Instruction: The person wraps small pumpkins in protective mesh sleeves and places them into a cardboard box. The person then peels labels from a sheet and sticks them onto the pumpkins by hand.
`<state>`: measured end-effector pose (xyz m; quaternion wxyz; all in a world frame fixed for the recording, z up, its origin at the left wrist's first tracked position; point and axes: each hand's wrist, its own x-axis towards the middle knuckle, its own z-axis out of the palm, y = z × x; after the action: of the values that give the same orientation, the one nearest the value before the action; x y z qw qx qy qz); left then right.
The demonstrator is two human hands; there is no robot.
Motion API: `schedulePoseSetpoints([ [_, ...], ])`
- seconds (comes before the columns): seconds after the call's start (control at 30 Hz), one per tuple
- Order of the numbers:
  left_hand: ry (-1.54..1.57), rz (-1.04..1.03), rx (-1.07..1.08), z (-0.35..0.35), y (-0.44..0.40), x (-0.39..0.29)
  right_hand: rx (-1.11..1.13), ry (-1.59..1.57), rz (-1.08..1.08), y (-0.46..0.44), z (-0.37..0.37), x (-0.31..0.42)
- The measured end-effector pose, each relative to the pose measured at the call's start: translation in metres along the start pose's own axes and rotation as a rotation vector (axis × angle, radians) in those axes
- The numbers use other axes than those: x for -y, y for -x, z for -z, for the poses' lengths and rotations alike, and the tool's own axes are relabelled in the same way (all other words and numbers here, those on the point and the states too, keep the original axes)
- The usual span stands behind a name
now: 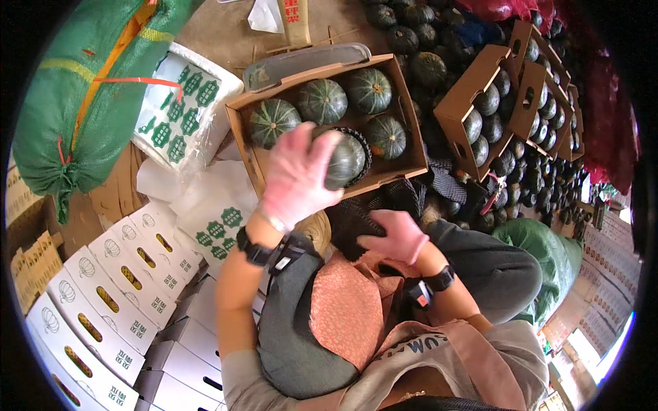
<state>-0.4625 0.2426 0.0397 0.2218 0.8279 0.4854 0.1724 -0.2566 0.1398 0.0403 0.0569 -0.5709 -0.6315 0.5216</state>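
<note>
Pink-gloved hands at a brown cardboard box point(397, 168), upper centre of the frame. The left hand point(301, 171) gripped a dark green squash point(345, 164) from above, its fingers spread over the rind and slightly blurred. Black mesh point(364, 152) edged the right side of this squash, which was at the box's lower middle; whether it touched the base could not be told. Four further squashes point(322, 101) sat in the box, three along its upper side and one just right of the held squash.

The right hand point(397, 236), at the centre of the frame and below the box, lay against black netting point(346, 222); its fingers were partly hidden, so whether they pinched the netting could not be told. Both wrists bore black bands point(257, 248). A patterned pink cloth point(349, 308) covered part of the lap, lower centre.

Lower left, white cartons point(103, 288) printed with pumpkin outlines stood in a row. Upper left, a green sack point(75, 123) lay beside a white package point(185, 103) with green print. Upper right, open brown boxes point(452, 127) held squashes, with loose squashes point(428, 68) heaped around them.
</note>
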Motion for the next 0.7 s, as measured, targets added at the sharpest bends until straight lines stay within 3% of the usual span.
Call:
schedulePoseSetpoints([
  [0.03,0.081,-0.131,-0.002,-0.012,-0.012,0.001,-0.005,-0.039,-0.062,0.004,0.015,0.005],
  [0.1,0.025,-0.328,0.018,-0.034,-0.026,-0.005,-0.277,0.002,-0.051,0.016,0.034,0.014],
  [0.13,-0.022,-0.332,0.093,-0.032,-0.026,-0.013,-0.511,-0.019,-0.040,0.021,0.041,0.020],
  [0.17,-0.209,-0.359,-0.025,-0.047,-0.022,-0.016,-0.732,0.028,-0.074,0.025,0.041,0.018],
  [0.23,0.143,-0.433,-0.017,-0.019,-0.012,-0.035,-0.952,0.309,0.043,0.025,0.041,0.022],
  [0.3,0.651,-0.254,0.476,0.005,-0.005,-0.049,-0.838,0.350,0.193,0.024,0.035,0.027],
  [0.33,0.842,-0.345,0.213,-0.001,-0.001,-0.056,-0.773,0.294,0.272,0.021,0.030,0.034],
  [0.37,0.768,-0.334,0.141,0.001,-0.002,-0.061,-0.677,0.157,0.415,0.016,0.023,0.027],
  [0.43,0.838,-0.298,0.128,-0.003,-0.003,-0.051,-0.514,-0.111,0.480,0.015,0.032,0.045],
  [0.47,0.937,-0.322,0.271,0.001,-0.002,-0.040,-0.326,-0.313,0.550,0.012,0.035,0.028],
  [0.57,1.019,-0.389,0.312,-0.004,0.000,-0.036,-0.208,-0.985,0.375,0.009,0.020,0.029],
  [0.63,0.922,-0.339,0.130,-0.002,0.006,-0.041,-0.361,-0.851,0.215,0.002,0.019,0.050],
  [0.7,0.909,-0.273,0.031,-0.001,0.012,-0.035,-0.334,-0.702,0.079,0.003,0.027,0.054],
])
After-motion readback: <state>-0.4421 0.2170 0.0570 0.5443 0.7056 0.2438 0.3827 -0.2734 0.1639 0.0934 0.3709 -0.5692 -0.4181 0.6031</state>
